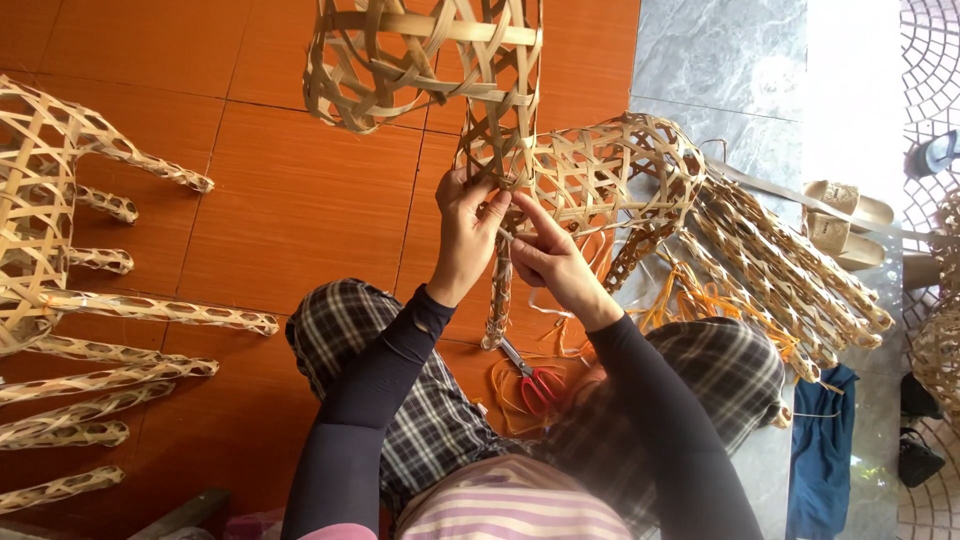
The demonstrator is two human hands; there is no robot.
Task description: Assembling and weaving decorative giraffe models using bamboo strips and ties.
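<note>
Your left hand (465, 225) and right hand (545, 255) meet at the woven bamboo figure (590, 170), which you hold above your knees, over the orange tiled floor (290, 190). Your left hand's fingers are curled narrow, pinching a strand at the joint where the figure's body meets a thin woven leg (498, 295) that hangs down between your hands. Your right hand is likewise closed on the weave just beside it, thumb touching your left fingers. A rounder openwork part (420, 55) of the figure rises above your hands. Red-handled scissors (535, 380) lie on the floor between your knees, near loose orange strips (700, 300). More finished woven legs fan out to the right (800, 270), and another bamboo frame (40, 200) lies well apart at the left
</note>
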